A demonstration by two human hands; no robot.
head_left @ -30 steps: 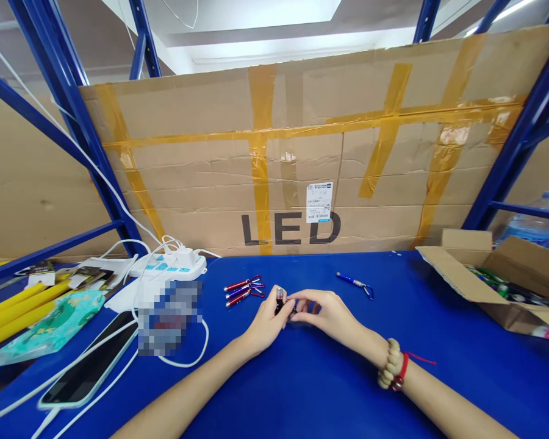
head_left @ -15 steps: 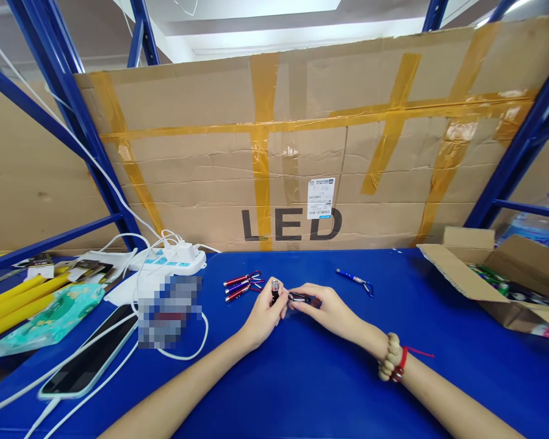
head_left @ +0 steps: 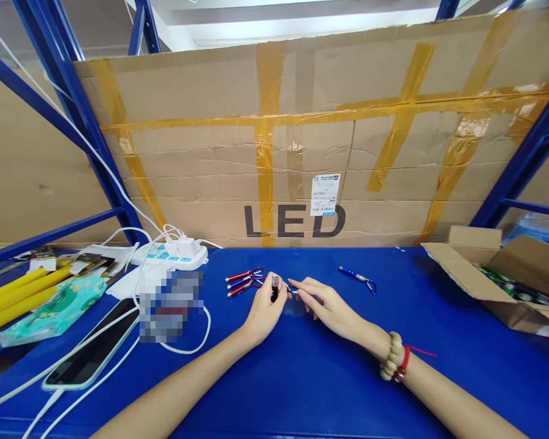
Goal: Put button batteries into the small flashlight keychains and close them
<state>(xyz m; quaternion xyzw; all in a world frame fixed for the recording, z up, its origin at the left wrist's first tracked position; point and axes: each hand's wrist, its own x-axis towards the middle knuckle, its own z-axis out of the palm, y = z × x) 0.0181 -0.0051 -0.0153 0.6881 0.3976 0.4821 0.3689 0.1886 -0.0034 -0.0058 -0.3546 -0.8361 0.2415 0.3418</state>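
Observation:
Upright in my left hand is a small black pen-shaped flashlight with a silver tip, its lower part wrapped by my fingers. Between my two hands a small shiny metal piece sticks out; its kind is too small to make out. The fingertips of my right hand are bent together at this piece. Left of my hands lie several red and purple pen flashlights with clips, partly hidden behind my left hand. A blue pen flashlight with a blue carabiner clip lies farther back on the right.
An open cardboard box with small items stands at the right. At the left are a white power strip with cables, a phone, a green patterned packet and yellow rolls. A tall cardboard sheet borders the table's back.
My right hand has shifted slightly right, and its fingers have changed position. The black clip seen between them before no longer shows. My left hand still holds the black flashlight. The view has tilted slightly.

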